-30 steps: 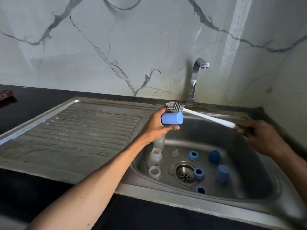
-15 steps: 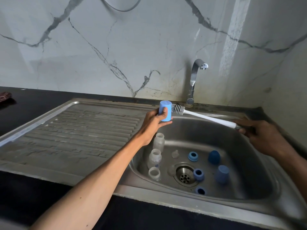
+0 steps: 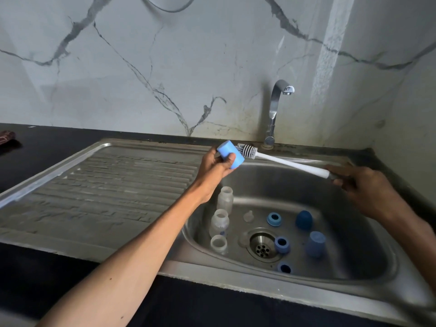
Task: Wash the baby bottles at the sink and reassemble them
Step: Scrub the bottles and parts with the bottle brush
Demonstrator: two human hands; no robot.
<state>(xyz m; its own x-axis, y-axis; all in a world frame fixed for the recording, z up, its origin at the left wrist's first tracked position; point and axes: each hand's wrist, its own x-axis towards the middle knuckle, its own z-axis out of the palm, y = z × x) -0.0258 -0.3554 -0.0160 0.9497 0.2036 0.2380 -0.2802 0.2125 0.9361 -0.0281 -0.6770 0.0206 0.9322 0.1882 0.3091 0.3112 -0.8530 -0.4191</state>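
My left hand (image 3: 213,166) grips a light blue bottle cap (image 3: 230,155) above the sink's back left rim. My right hand (image 3: 361,187) holds the white handle of a bottle brush (image 3: 280,160), and its grey bristle head lies against the cap's far side. Down in the sink basin (image 3: 354,232) stand three clear bottles (image 3: 219,223) at the left. Blue collar rings (image 3: 274,219) and dark blue caps (image 3: 303,220) lie around the drain (image 3: 262,249), with a clear teat (image 3: 248,216) among them.
A chrome tap (image 3: 276,107) rises behind the basin against the marble wall. The ribbed steel drainboard (image 3: 106,190) stretches to the left. A black counter (image 3: 47,140) surrounds the sink, with a reddish object (image 3: 7,136) at its far left edge.
My left hand has turned the blue cap from lying sideways to tilted with its closed end up-left and raised it slightly. The brush head stays against the cap.
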